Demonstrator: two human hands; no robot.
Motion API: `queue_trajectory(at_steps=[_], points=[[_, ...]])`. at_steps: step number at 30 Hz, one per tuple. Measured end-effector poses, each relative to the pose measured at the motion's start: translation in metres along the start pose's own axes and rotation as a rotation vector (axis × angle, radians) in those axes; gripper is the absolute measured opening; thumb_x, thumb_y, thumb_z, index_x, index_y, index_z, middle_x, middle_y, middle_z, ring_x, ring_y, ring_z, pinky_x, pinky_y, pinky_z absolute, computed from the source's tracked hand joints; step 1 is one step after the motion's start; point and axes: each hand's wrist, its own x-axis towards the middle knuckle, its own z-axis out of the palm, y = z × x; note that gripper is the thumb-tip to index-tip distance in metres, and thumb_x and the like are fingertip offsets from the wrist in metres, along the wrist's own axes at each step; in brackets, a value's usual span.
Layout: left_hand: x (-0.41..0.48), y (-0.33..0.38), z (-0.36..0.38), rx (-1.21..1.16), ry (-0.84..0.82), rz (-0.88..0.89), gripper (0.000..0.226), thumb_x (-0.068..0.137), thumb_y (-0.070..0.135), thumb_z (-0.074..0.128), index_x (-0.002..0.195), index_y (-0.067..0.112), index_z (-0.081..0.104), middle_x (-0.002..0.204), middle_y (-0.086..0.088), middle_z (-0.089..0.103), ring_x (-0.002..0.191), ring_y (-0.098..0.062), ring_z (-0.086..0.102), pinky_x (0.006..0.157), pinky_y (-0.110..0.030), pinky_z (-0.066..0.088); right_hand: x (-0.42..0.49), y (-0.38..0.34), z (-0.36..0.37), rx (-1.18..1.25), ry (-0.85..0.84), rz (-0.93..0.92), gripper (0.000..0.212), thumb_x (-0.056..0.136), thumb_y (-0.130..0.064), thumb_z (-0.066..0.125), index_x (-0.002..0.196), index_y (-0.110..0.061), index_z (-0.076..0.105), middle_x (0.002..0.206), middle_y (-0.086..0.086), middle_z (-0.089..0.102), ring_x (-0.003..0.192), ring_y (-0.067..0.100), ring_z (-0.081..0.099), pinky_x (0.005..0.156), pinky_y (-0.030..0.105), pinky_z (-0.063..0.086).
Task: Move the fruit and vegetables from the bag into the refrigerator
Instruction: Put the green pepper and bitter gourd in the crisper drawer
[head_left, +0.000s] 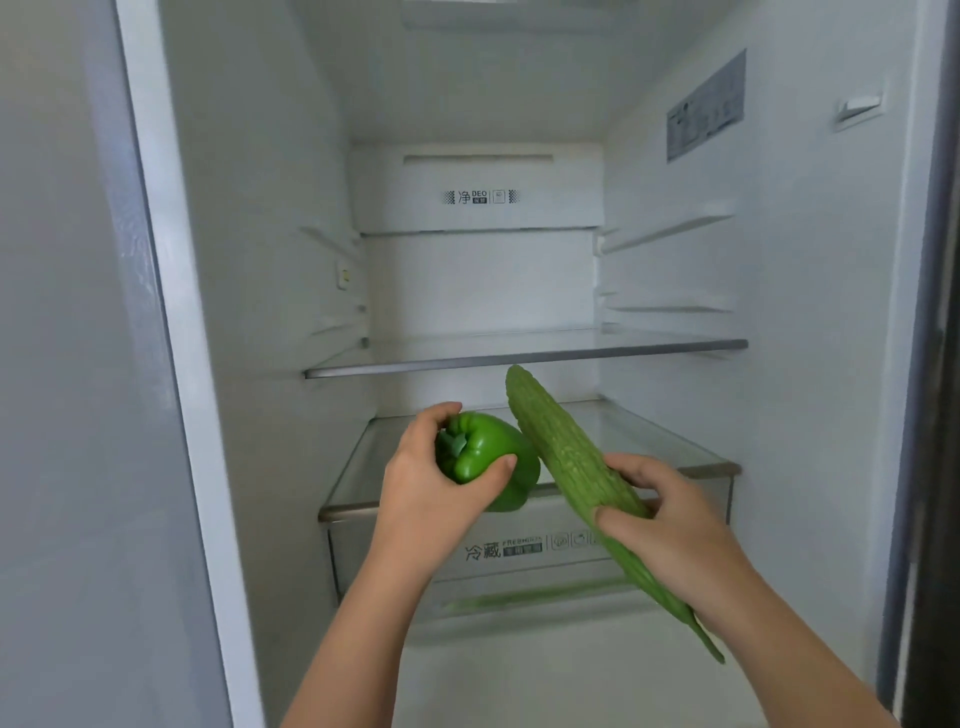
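Nearest to you, your two bare forearms reach forward into the open white refrigerator (260, 234). Your left hand (421, 493) grips a glossy green bell pepper (483, 452), with the thumb curled over its near side and the fingers wrapped round the far side by the stem, which faces up and towards you. Your right hand (670, 519) holds a long, pale green, bumpy bitter gourd (561, 452) round its middle. The gourd slants, with its thin tail low and to the right near your wrist and its blunt end pointing up and left. The pepper and the gourd are just beside each other, and you cannot tell whether they touch. Both are held in the air in front of the lower glass shelf (649, 436), over the clear plastic crisper drawer (395, 561) with its printed label on the front. A blurred green streak shows through the drawer front, though you cannot tell whether it is something inside or a reflection. Beyond that, the blunt end of the gourd reaches up to the metal-trimmed edge of the upper glass shelf (415, 364). Farther back is the white rear panel marked DEO (478, 197), with shelf rails on both side walls. A grey printed sticker (706, 106) sits high on the right wall, and the grey cabinet side (62, 364) fills your left.
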Motion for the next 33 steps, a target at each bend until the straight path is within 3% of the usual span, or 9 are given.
queue_trajectory(at_steps=[3, 6, 9, 12, 18, 22, 28, 31, 33], points=[[0.019, -0.004, 0.01, 0.054, 0.0, 0.007, 0.059, 0.065, 0.026, 0.08, 0.115, 0.029, 0.049, 0.1, 0.021, 0.052, 0.09, 0.002, 0.05, 0.071, 0.003, 0.034, 0.028, 0.002, 0.004, 0.0, -0.009, -0.005, 0.048, 0.073, -0.008, 0.065, 0.118, -0.025, 0.057, 0.096, -0.019, 0.057, 0.075, 0.002, 0.06, 0.05, 0.007, 0.04], [0.033, -0.011, 0.018, 0.1, -0.019, -0.044, 0.067, 0.064, 0.026, 0.081, 0.122, 0.024, 0.048, 0.106, 0.011, 0.052, 0.098, -0.007, 0.049, 0.081, -0.014, 0.037, 0.052, 0.003, 0.008, -0.007, -0.031, -0.009, 0.046, 0.074, -0.01, 0.065, 0.116, -0.026, 0.057, 0.093, -0.022, 0.054, 0.074, 0.0, 0.058, 0.046, 0.005, 0.037], [0.045, -0.021, 0.022, 0.134, -0.014, -0.087, 0.069, 0.063, 0.026, 0.081, 0.123, 0.02, 0.048, 0.108, 0.006, 0.053, 0.104, -0.012, 0.051, 0.085, -0.02, 0.037, 0.072, 0.003, 0.016, -0.018, -0.077, -0.021, 0.045, 0.075, -0.011, 0.063, 0.117, -0.025, 0.056, 0.093, -0.019, 0.055, 0.078, 0.001, 0.059, 0.049, 0.007, 0.037], [0.054, -0.031, 0.022, 0.143, -0.004, -0.105, 0.067, 0.064, 0.025, 0.082, 0.121, 0.02, 0.048, 0.104, 0.009, 0.053, 0.101, -0.012, 0.051, 0.082, -0.019, 0.037, 0.091, 0.004, 0.029, 0.004, -0.12, -0.019, 0.046, 0.075, -0.01, 0.062, 0.119, -0.021, 0.057, 0.093, -0.015, 0.057, 0.08, 0.0, 0.058, 0.057, 0.012, 0.04], [0.069, -0.044, 0.018, 0.093, 0.009, -0.165, 0.059, 0.064, 0.023, 0.082, 0.113, 0.021, 0.048, 0.093, 0.016, 0.051, 0.089, -0.007, 0.053, 0.066, -0.007, 0.039, 0.118, 0.007, 0.056, 0.04, -0.201, -0.006, 0.046, 0.074, -0.009, 0.063, 0.119, -0.016, 0.057, 0.103, -0.004, 0.063, 0.084, 0.005, 0.059, 0.059, 0.014, 0.042], [0.077, -0.049, 0.024, 0.041, 0.0, -0.209, 0.052, 0.063, 0.026, 0.083, 0.104, 0.022, 0.05, 0.097, 0.004, 0.058, 0.09, -0.014, 0.057, 0.076, -0.024, 0.046, 0.132, 0.008, 0.069, 0.045, -0.219, 0.004, 0.043, 0.071, -0.01, 0.064, 0.114, -0.014, 0.06, 0.1, 0.0, 0.066, 0.086, 0.013, 0.061, 0.06, 0.02, 0.041], [0.072, -0.053, 0.03, -0.015, -0.064, -0.241, 0.065, 0.039, 0.047, 0.077, 0.097, 0.042, 0.049, 0.113, -0.003, 0.057, 0.1, -0.02, 0.058, 0.087, -0.042, 0.051, 0.141, 0.011, 0.075, 0.033, -0.214, 0.016, 0.052, 0.072, -0.014, 0.067, 0.123, -0.012, 0.055, 0.118, 0.006, 0.061, 0.103, 0.02, 0.058, 0.079, 0.024, 0.042], [0.071, -0.055, 0.025, 0.008, -0.067, -0.25, 0.068, 0.046, 0.035, 0.084, 0.104, 0.036, 0.049, 0.111, -0.003, 0.056, 0.099, -0.019, 0.058, 0.087, -0.036, 0.05, 0.141, 0.009, 0.076, 0.028, -0.21, 0.015, 0.051, 0.074, -0.013, 0.067, 0.124, -0.011, 0.054, 0.118, 0.006, 0.06, 0.101, 0.018, 0.057, 0.078, 0.023, 0.041], [0.073, -0.059, 0.02, 0.057, -0.039, -0.251, 0.074, 0.057, 0.021, 0.086, 0.117, 0.023, 0.044, 0.106, 0.001, 0.054, 0.096, -0.016, 0.054, 0.082, -0.027, 0.044, 0.14, 0.006, 0.078, 0.023, -0.21, 0.013, 0.045, 0.076, -0.011, 0.066, 0.12, -0.009, 0.055, 0.105, 0.004, 0.061, 0.094, 0.018, 0.057, 0.076, 0.023, 0.042]])
